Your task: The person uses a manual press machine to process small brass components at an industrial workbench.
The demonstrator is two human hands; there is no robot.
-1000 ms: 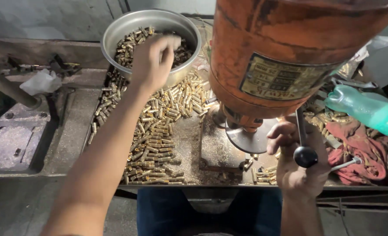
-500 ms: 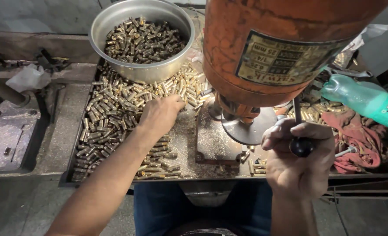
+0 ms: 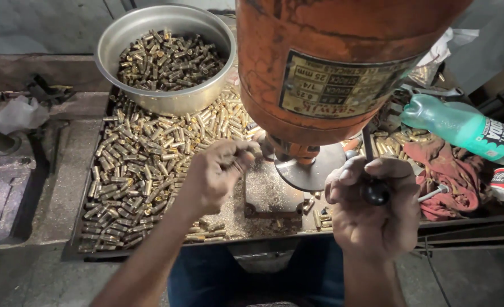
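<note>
From the head camera, the left hand [image 3: 221, 173] pinches a small brass piece [image 3: 239, 165] in its fingertips, just beside the orange drill press [image 3: 331, 68]. The right hand [image 3: 374, 207] is wrapped around the black lever knob [image 3: 375, 193]. More brass pieces cover the tray [image 3: 73, 250] and fill the metal bowl [image 3: 115, 45] behind it.

The left hand [image 3: 218, 173] reaches out on a long bare arm, fingers curled in a pinch. The right hand [image 3: 374, 207] is near, closed in a tight grip, knuckles up.
</note>
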